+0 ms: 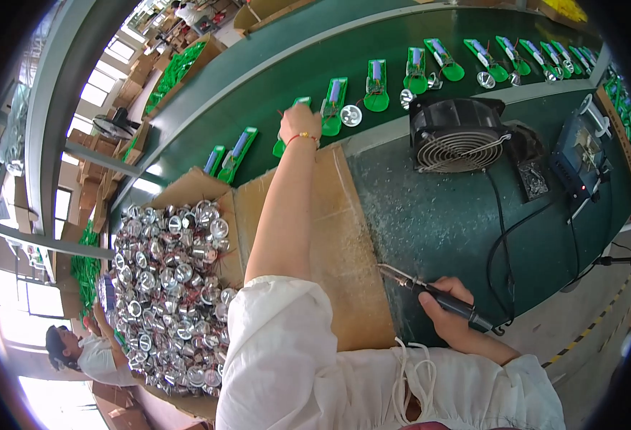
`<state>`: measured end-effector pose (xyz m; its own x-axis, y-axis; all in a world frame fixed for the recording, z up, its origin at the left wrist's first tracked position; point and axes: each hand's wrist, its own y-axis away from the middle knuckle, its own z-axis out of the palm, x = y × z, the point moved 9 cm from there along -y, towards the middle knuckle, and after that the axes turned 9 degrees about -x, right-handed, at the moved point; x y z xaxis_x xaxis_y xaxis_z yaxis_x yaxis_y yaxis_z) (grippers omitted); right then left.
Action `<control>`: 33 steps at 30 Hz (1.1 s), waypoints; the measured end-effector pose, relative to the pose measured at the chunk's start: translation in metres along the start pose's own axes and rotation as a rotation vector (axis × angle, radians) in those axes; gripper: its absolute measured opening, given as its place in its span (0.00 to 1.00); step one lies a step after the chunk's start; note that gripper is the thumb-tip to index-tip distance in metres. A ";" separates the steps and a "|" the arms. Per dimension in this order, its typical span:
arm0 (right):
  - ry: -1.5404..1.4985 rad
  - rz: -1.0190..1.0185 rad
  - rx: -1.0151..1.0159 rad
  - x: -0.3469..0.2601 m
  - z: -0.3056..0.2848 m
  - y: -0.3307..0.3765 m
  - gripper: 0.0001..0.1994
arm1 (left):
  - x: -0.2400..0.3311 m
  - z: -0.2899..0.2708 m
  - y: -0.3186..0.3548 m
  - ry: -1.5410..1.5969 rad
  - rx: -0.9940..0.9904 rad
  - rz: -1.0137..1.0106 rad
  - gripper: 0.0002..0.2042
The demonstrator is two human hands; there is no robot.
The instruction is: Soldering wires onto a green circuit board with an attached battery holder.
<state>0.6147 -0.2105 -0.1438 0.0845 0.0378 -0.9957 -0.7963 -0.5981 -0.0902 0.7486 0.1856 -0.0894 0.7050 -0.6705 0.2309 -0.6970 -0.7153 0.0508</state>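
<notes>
My left hand [301,123] reaches out to the far belt, its fingers curled over the middle of a green plastic lamp housing [279,149]. The fingertips are partly hidden behind the back of the hand. In my right hand [450,308] is a soldering iron [450,302] with a dark handle, its metal tip pointing left over the edge of a brown board [337,251]. Beside the left hand lies another green housing [334,107] with a blue-purple battery and wires. A round silver reflector [350,115] sits next to it.
A heap of silver reflectors [172,287] fills the left side. More green housings line the green belt [272,79]. A black fan [459,136] and a blue soldering station [579,154] stand right, with cables [502,236] across the bench. A co-worker [97,355] is far left.
</notes>
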 end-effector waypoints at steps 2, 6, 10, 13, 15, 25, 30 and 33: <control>-0.009 0.034 -0.012 -0.004 0.002 0.001 0.08 | -0.015 0.022 -0.010 -0.096 -0.121 0.005 0.15; -0.020 0.075 -0.037 0.004 0.005 -0.003 0.07 | -0.022 0.002 0.036 -0.020 -0.029 -0.014 0.09; 0.073 0.002 -0.027 -0.004 0.001 0.001 0.07 | -0.046 -0.005 0.152 0.109 -0.007 0.095 0.07; 0.032 -0.010 0.037 0.005 -0.006 0.004 0.07 | -0.065 -0.002 0.251 0.228 0.135 0.165 0.07; 0.016 0.006 0.033 -0.005 -0.001 0.000 0.06 | -0.079 0.003 0.296 0.229 0.180 0.140 0.06; 0.080 -0.091 0.049 -0.008 0.005 0.004 0.08 | -0.188 -0.044 0.361 0.332 0.271 -0.224 0.15; 0.127 -0.081 0.059 -0.010 0.005 0.014 0.08 | -0.204 -0.009 0.329 0.086 0.067 -0.298 0.27; 0.123 -0.077 0.051 -0.011 0.004 0.017 0.08 | -0.178 -0.010 0.327 0.293 0.157 -0.077 0.19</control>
<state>0.5983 -0.2178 -0.1341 0.2164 -0.0184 -0.9761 -0.8138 -0.5557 -0.1700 0.3939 0.0735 -0.1045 0.6712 -0.5444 0.5031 -0.5982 -0.7986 -0.0661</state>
